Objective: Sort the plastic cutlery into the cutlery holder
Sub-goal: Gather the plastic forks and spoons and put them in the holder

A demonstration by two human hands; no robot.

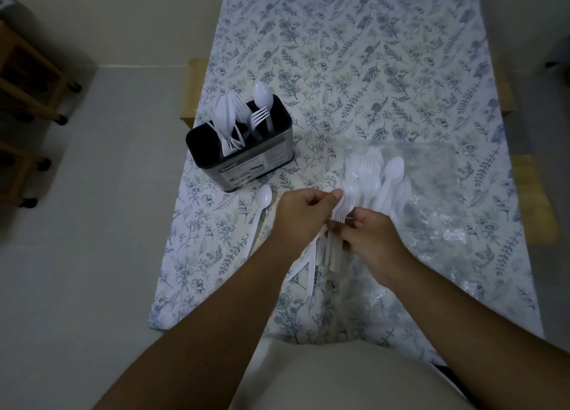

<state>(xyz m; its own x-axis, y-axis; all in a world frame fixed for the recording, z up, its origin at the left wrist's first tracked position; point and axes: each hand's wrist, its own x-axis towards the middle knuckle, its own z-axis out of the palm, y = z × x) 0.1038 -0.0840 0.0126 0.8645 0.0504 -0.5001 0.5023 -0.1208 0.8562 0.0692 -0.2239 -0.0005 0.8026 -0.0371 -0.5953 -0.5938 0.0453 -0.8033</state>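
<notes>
A metal cutlery holder [262, 164] with black compartments stands at the table's left, with white forks, knives and a spoon [262, 94] upright in it. Both hands meet over the table's middle on a stacked bundle of white plastic forks [336, 224]. My right hand [367, 240] grips the bundle's handles. My left hand [300, 213] pinches the fork heads at the top. A loose pile of white spoons and forks [374, 179] lies just behind the hands on a clear plastic bag [447, 218]. One spoon [260, 212] lies alone, left of my left hand.
A floral tablecloth [354, 64] covers the narrow wooden table. Wooden shelving [27, 79] stands on the floor at the far left. Two white knives [308, 267] lie under my wrists near the front.
</notes>
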